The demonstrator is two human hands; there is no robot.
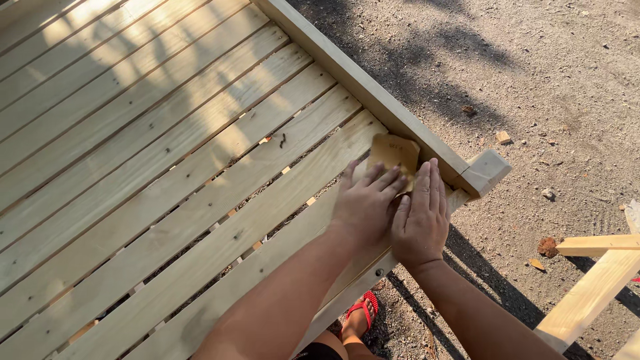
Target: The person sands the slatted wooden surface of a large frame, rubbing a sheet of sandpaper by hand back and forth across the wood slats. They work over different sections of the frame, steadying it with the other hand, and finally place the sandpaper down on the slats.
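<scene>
A tan sheet of sandpaper (393, 152) lies on the corner of a pale slatted wooden frame (200, 167). My left hand (365, 205) rests flat with its fingers spread over the sheet's near edge. My right hand (421, 217) lies flat beside it, palm down, fingers together, also pressing on the sheet. The far part of the sandpaper shows beyond my fingertips, close against the raised side rail (373, 93). Neither hand is curled around anything.
The frame's corner post (487, 170) stands just right of my hands. Gravel ground (547, 80) lies beyond the rail. Loose timber pieces (593, 280) lie at the lower right. My foot in a red sandal (360, 317) shows under the frame's near edge.
</scene>
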